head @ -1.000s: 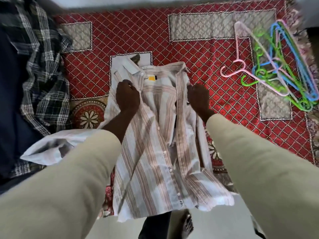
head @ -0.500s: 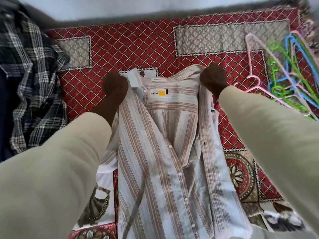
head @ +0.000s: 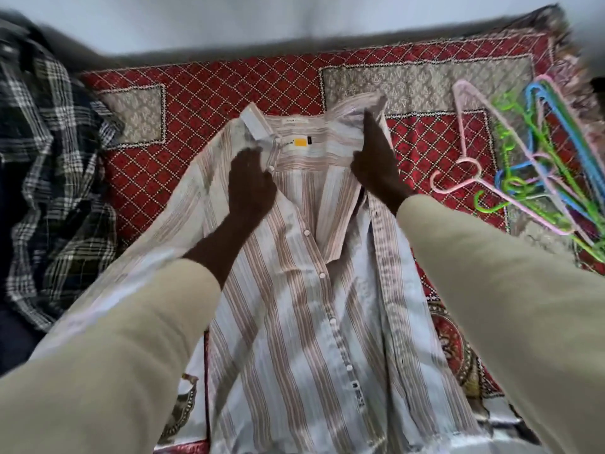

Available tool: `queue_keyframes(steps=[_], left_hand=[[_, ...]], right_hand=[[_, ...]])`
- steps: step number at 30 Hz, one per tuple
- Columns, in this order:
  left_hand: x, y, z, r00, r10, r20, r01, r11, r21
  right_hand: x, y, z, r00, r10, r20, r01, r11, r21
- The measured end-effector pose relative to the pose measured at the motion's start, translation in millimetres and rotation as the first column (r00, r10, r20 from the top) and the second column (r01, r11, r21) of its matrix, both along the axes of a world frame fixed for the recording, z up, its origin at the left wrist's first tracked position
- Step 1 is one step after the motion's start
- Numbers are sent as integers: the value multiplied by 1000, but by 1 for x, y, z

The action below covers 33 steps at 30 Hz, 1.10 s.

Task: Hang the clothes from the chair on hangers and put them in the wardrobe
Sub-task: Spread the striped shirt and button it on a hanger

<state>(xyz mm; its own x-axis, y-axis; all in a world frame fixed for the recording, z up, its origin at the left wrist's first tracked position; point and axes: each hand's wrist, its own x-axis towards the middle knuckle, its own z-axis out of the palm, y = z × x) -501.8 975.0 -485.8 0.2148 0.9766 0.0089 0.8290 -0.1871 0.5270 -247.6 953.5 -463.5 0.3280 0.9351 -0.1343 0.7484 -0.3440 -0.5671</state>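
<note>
Fingers first: my left hand rests on the shirt's left front panel just below the collar, knuckles up, fingertips at the edge of the button placket — whether they pinch the cloth or only press it I cannot tell. My right hand grips the other side of the neck opening, thumb and fingers curled round the collar edge and lifting it a little off the bedspread.

I judge this as the spreading step: the shirt is laid face up and unbuttoned, with the neck being opened so a hanger can go in. No hanger is in either hand yet. The next move calls for one hand to let go and reach right for the hangers, while the other keeps the collar open.

From the grip outward, the shirt runs down from both hands toward me, its hem near the bottom edge of the view, its label between my hands. The hangers — pink, green, blue, tangled together — lie well to the right of my right hand on the bedspread. A plaid garment lies at far left, apart from the shirt.
</note>
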Motion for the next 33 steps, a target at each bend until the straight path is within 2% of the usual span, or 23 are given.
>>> queue_keyframes(steps=[2,4,6,8,10,11,13,14,15,16,17,18,19,20,22,24,26,29,31,33], left_hand=[[17,-49,15,988,-152,-26,154,982,111],[32,-90,11,937,-338,-84,348,920,182],[45,-123,6,867,-476,-147,498,840,217],[56,-150,5,803,-540,-254,586,793,168],[68,-171,7,792,-493,-360,554,828,85],[74,-179,11,818,-465,-339,510,858,54],[89,-194,17,911,-383,-153,391,920,23],[96,-199,19,951,-306,-40,307,952,3],[105,-205,23,975,-221,41,222,975,-25],[113,-208,26,987,-136,89,141,988,-55],[119,-207,27,991,-63,118,73,994,-79],[130,-207,30,991,-14,132,26,995,-95],[138,-204,31,992,14,122,-2,995,-98],[151,-201,33,996,16,93,-8,996,-89],[177,-193,37,999,-31,29,34,994,-104],[210,-186,44,995,-103,-5,101,981,-168],[249,-178,50,979,-203,-24,194,960,-202],[290,-165,57,961,-269,-57,245,932,-265],[319,-160,62,966,-249,-70,212,916,-342],[336,-158,63,976,-207,-70,167,913,-372]], right_hand=[[-13,-38,-9,967,61,248,-77,995,57],[-25,-82,-15,923,68,378,-71,997,-5],[-34,-132,-18,930,-78,359,100,994,-41],[-43,-183,-18,919,-263,295,302,948,-96],[-47,-227,-20,925,-291,243,348,906,-240],[-45,-240,-21,935,-306,178,347,889,-300],[-38,-256,-19,918,-389,80,392,854,-342],[-36,-260,-16,917,-397,48,392,869,-301],[-34,-264,-11,947,-319,29,318,923,-217],[-34,-267,-7,989,-146,1,145,981,-133],[-36,-272,-3,997,74,-3,-74,995,-74],[-28,-278,1,964,265,-8,-266,963,-53],[-15,-280,3,931,364,-27,-365,927,-86],[7,-280,3,930,366,-32,-367,920,-138],[57,-277,3,980,200,10,-194,960,-200],[115,-267,7,996,-22,91,36,986,-164],[176,-250,18,971,-131,198,161,977,-141],[233,-223,26,920,-33,391,87,989,-123],[260,-214,24,824,133,551,17,966,-258],[273,-210,19,755,245,608,15,921,-389]])
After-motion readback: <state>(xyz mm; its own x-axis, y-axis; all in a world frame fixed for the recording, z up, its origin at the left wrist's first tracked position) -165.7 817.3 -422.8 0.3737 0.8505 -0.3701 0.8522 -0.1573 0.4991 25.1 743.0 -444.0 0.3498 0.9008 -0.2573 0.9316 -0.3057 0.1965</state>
